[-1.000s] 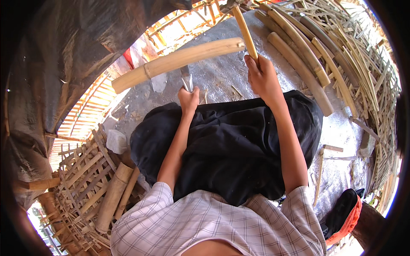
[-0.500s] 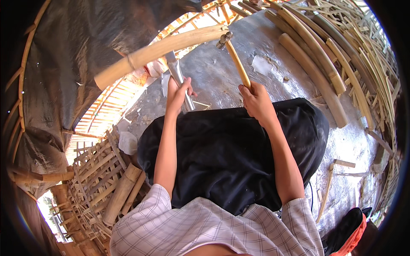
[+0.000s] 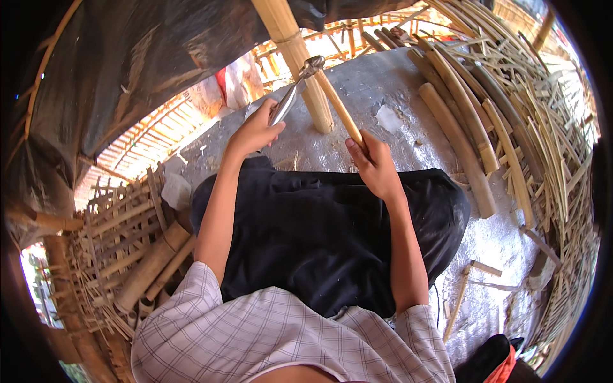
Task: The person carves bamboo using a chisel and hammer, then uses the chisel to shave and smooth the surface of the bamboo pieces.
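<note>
My left hand point(image 3: 253, 133) is closed around a shiny metal chisel-like tool point(image 3: 285, 104), whose narrow end points up toward a bamboo pole point(image 3: 313, 105). The pole stands steeply tilted, its lower end on the grey floor. In my right hand point(image 3: 377, 167) is a hammer point(image 3: 340, 104), gripped near the lower end of its wooden handle. The hammer's metal head overlaps both the tool's end and the pole; whether it touches them I cannot tell. Black cloth point(image 3: 313, 236) covers my lap just below both hands.
Cut bamboo poles point(image 3: 456, 147) lie on the grey floor sheet point(image 3: 389, 96) at right, beside heaped split strips point(image 3: 555, 166). At left are a woven bamboo lattice point(image 3: 121, 236) and a thick bamboo piece point(image 3: 153, 265). A dark tarp point(image 3: 128, 76) hangs at upper left.
The bamboo pole has swung from lying slanted across the view to nearly upright. My left hand has moved up and left with the tool; the hammer head has shifted left toward it.
</note>
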Demonstrator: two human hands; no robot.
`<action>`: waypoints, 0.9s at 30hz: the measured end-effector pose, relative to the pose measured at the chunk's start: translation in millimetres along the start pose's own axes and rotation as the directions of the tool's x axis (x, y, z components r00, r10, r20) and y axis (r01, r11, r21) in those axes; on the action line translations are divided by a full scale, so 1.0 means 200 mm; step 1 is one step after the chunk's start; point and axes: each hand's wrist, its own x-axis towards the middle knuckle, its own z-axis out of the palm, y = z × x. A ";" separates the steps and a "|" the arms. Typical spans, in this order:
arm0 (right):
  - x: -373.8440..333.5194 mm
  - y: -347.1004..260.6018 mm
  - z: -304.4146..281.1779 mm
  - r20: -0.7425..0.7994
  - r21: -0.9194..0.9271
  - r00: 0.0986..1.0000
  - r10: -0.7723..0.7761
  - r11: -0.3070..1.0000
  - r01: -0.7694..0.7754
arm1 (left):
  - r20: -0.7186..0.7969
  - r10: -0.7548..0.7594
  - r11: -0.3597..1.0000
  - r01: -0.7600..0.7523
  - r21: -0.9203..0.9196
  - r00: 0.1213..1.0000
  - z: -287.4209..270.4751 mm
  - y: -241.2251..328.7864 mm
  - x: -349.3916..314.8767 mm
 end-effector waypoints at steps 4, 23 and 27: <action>-0.04 0.00 0.09 -0.010 -0.138 0.995 -0.102 0.985 0.100 | -0.054 -0.034 0.993 0.040 0.111 0.998 0.05 0.06 -0.13; -0.15 -0.25 -0.02 -0.001 -0.475 0.998 0.070 0.878 -0.062 | -0.134 0.070 0.900 -0.005 0.437 0.989 0.25 0.00 -0.28; -0.17 -0.36 -0.08 -0.106 -0.474 0.961 -0.256 0.862 0.178 | -0.117 -0.050 0.922 0.091 0.377 0.992 0.23 0.03 -0.31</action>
